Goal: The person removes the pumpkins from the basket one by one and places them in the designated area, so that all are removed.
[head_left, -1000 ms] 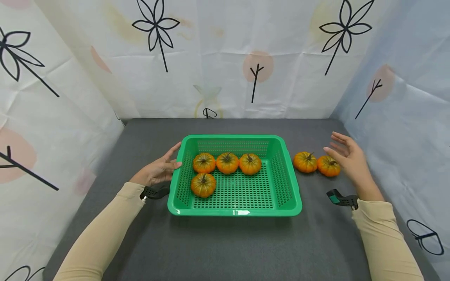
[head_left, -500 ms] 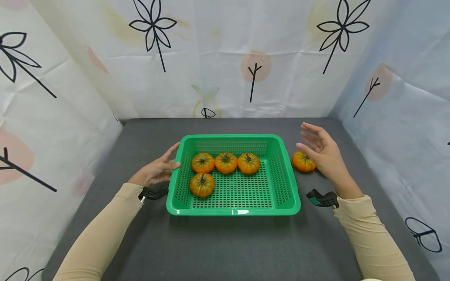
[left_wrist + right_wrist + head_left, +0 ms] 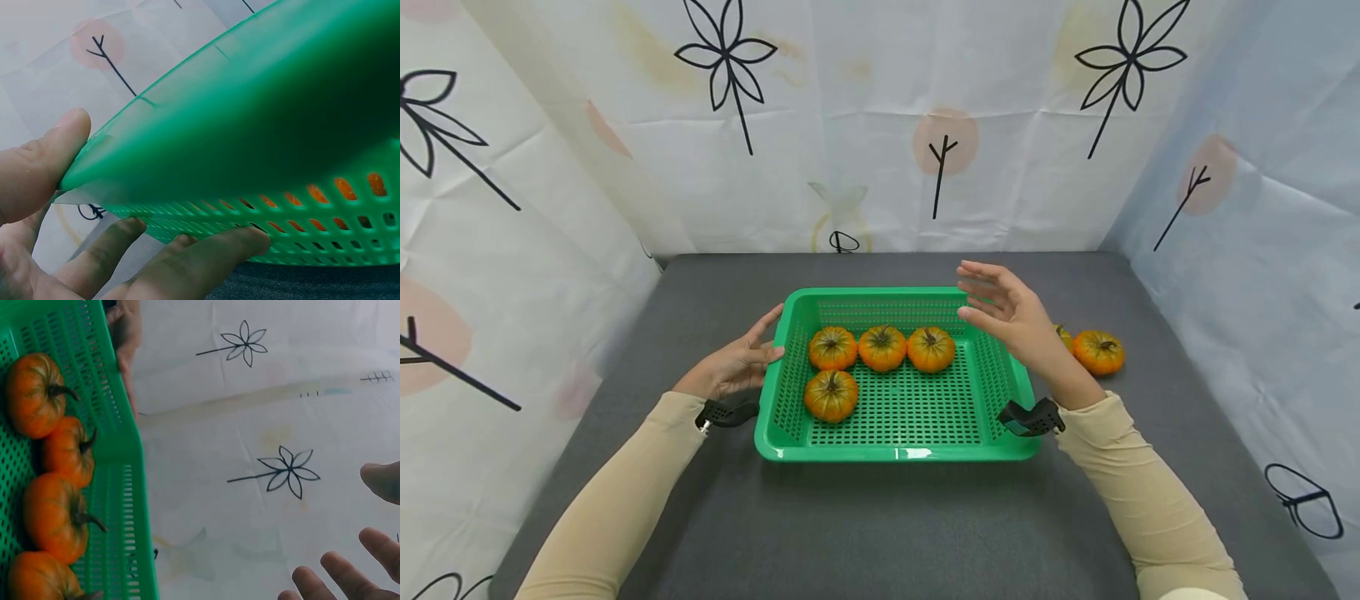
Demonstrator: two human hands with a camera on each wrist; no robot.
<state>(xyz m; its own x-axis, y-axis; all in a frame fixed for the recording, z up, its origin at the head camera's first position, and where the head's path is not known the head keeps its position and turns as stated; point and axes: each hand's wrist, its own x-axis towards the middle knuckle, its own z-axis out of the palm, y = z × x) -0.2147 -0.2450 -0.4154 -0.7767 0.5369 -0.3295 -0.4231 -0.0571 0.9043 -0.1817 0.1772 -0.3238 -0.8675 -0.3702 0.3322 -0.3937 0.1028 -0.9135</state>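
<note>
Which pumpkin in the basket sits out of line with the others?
The front-left pumpkin; the other three pumpkins in the green basket form a row farther back.

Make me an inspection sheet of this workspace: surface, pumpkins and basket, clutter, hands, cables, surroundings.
Surface: dark gray tabletop.
Job's things: green perforated basket holding four small orange pumpkins; two more pumpkins on the tabletop to its right, one partly hidden in the head view.
Clutter: nothing seen.
Left hand: grips the basket's left rim.
Right hand: fingers spread over the basket's far right corner, holding nothing.
Cables: nothing seen plainly.
Surroundings: white cloth backdrop with black plant line drawings.
</note>
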